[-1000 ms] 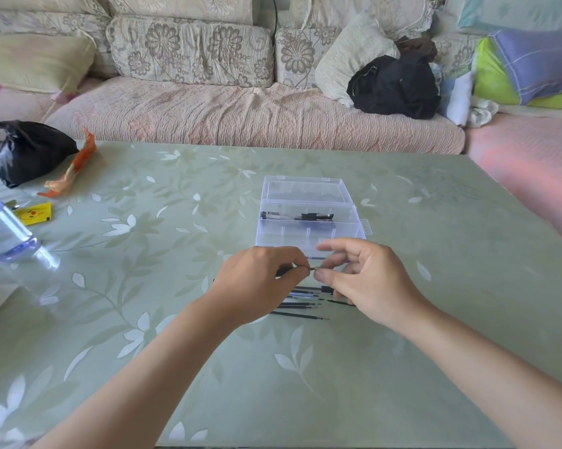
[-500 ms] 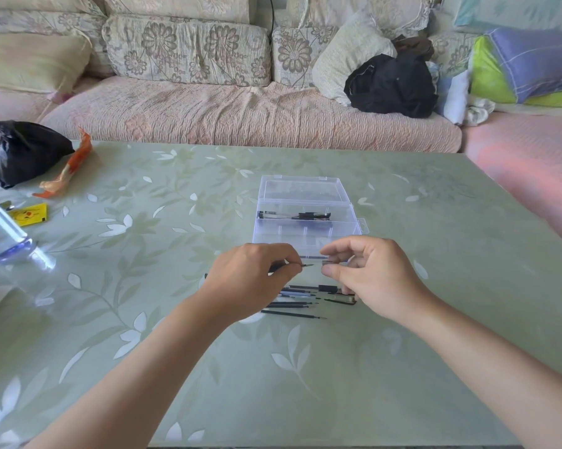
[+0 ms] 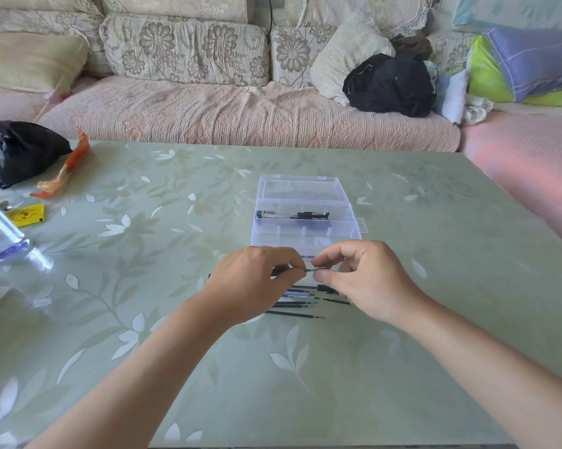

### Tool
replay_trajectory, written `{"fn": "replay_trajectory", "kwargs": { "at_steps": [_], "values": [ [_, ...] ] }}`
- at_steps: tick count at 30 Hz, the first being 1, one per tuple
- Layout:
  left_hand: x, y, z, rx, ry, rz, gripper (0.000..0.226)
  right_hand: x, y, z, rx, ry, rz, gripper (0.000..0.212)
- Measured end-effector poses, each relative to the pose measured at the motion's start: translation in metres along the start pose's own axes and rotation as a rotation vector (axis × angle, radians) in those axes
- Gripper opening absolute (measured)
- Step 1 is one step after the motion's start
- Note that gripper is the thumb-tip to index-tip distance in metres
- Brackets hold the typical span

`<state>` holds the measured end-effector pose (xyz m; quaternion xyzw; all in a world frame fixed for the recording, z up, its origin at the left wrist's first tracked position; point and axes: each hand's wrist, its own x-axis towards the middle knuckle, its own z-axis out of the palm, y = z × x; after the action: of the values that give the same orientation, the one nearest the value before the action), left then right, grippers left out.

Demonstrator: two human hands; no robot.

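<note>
My left hand (image 3: 253, 283) pinches a thin black pen refill (image 3: 310, 270) whose metal tip points right. My right hand (image 3: 364, 280) pinches something small at that tip; what it holds is hidden by the fingers. Both hands hover just above the green table (image 3: 435, 254). Under them lie several loose black pen refills (image 3: 297, 311) in a row. Behind the hands stands an open clear plastic box (image 3: 305, 218) with a black pen (image 3: 292, 215) lying in its middle section.
A black plastic bag (image 3: 20, 150) and an orange wrapper (image 3: 63, 170) lie at the far left. A yellow packet (image 3: 27, 215) and a clear water bottle (image 3: 1, 234) sit by the left edge. A sofa (image 3: 241, 111) with cushions and a black bag (image 3: 389, 82) runs behind the table.
My hands stay together over the refills; the right hand drew slightly away from the refill tip half a second ago and has closed on it again. The view shifted slightly.
</note>
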<state>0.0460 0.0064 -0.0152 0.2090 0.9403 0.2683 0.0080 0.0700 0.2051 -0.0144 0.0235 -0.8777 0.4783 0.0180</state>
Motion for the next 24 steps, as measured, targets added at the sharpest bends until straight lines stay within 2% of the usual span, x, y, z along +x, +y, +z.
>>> {"fn": "replay_trajectory", "kwargs": {
  "at_steps": [10,18,21,24],
  "values": [
    [-0.0004,0.0005,0.0005,-0.052,-0.025,0.019,0.011,-0.0025,-0.0011,0.0014,0.001,-0.025,-0.004,0.009],
    [0.0007,-0.0017,0.0016,-0.178,-0.127,0.008,0.016,-0.0076,-0.0026,0.0046,-0.025,-0.034,-0.045,0.004],
    [0.001,-0.0024,0.0027,-0.268,-0.214,-0.012,0.017,-0.0097,-0.0055,0.0061,-0.035,-0.058,-0.057,0.003],
    [-0.0008,-0.0028,0.0039,-0.215,-0.27,-0.002,0.018,-0.0095,-0.0041,0.0066,-0.053,-0.05,-0.065,0.004]
  ]
}}
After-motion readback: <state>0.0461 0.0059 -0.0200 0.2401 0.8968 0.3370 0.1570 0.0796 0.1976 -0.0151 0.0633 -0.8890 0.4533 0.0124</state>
